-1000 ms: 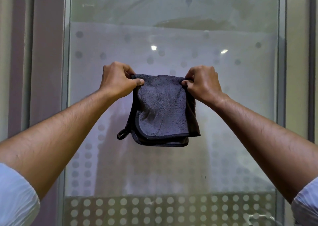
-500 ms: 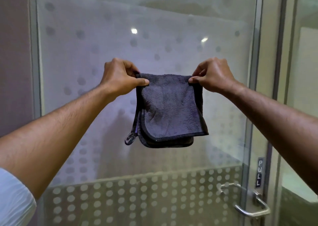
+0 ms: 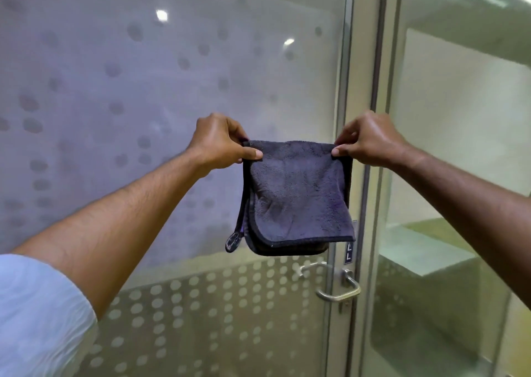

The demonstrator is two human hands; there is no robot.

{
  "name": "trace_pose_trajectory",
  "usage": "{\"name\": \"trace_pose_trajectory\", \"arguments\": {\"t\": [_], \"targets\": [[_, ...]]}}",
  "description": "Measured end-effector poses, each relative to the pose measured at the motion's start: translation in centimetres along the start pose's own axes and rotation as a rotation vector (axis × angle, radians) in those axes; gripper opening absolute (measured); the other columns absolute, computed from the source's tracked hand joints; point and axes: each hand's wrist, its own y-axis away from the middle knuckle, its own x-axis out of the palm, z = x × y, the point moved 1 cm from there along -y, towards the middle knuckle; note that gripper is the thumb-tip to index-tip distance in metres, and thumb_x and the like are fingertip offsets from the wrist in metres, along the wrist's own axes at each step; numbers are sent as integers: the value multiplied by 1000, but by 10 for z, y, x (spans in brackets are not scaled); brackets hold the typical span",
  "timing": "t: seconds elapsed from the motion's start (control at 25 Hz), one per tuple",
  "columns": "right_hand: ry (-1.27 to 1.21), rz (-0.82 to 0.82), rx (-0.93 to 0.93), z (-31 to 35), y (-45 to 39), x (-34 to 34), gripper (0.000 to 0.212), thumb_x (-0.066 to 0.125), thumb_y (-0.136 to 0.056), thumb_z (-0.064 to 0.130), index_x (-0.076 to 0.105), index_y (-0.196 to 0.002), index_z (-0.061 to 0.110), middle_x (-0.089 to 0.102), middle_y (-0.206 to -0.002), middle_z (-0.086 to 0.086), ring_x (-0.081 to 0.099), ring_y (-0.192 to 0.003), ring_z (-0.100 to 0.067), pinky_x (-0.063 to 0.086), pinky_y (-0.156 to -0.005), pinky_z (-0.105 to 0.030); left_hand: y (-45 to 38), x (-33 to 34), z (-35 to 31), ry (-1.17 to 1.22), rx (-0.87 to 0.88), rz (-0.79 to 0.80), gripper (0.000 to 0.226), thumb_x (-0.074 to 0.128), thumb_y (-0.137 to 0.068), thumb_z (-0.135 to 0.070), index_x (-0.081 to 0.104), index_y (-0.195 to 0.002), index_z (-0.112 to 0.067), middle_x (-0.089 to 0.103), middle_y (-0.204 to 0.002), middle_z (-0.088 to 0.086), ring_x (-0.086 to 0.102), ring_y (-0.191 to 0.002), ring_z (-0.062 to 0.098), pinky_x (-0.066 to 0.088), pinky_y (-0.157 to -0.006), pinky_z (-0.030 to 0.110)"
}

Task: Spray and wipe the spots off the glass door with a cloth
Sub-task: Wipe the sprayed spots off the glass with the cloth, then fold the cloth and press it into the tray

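A folded dark grey cloth (image 3: 298,195) hangs in front of me, held up by its two top corners. My left hand (image 3: 218,142) pinches the left corner and my right hand (image 3: 370,141) pinches the right corner. Behind the cloth stands the glass door (image 3: 143,89), frosted with a pattern of round dots. The cloth hangs in the air in front of the door's right edge; I cannot tell whether it touches the glass. No spray bottle is in view.
A metal lever handle (image 3: 336,287) sits on the door's right edge below the cloth, with a small sign plate (image 3: 348,253) partly hidden above it. The door frame (image 3: 365,75) runs vertically, and a fixed glass panel (image 3: 459,147) lies to its right.
The view has swung to the right, so the door handle, frame and side panel have come into sight. Both hands still hold the cloth, spread slightly wider apart.
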Motion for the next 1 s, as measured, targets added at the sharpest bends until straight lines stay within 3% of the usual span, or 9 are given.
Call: {"name": "trace_pose_trajectory", "arguments": {"t": [0.16,0.44,0.72,0.84,1.0], "targets": [[57,102,55,-62,44,-31,24,87,-70,23,79,-90,12,76,-85,-6,58,-64,-3,37,-57,-8,14,71,-30,7,-14,121,34,96,-53,-19,70,-71,-8,70,-63,6,70,-55,15,59,-54,24],[128,230,207,-188,143,-104,22,83,-74,19,78,-93,10,77,-90,-6,69,-86,-19,52,-78,-27,50,227,-97,103,21,314,29,94,-56,-13,69,-68,-9,66,-49,-3,67,-49,9,51,-48,16],[198,268,432,-303,237,-177,10,82,-74,15,78,-83,13,75,-77,1,68,-77,-12,55,-71,-28,81,375,-173,211,95,558,26,94,-58,-14,72,-71,-6,69,-53,3,68,-51,12,50,-47,15],[238,258,540,-341,271,-205,9,83,-74,16,78,-82,14,74,-75,2,67,-74,-9,52,-63,-21,91,431,-205,273,119,643,27,94,-57,-13,72,-71,-6,68,-51,1,68,-49,11,45,-41,12],[288,258,662,-385,310,-234,6,82,-74,15,77,-78,16,70,-67,5,64,-65,-4,44,-53,-14,105,504,-239,337,167,751,29,94,-57,-11,72,-74,-2,67,-51,1,70,-53,15,58,-53,23]]}}
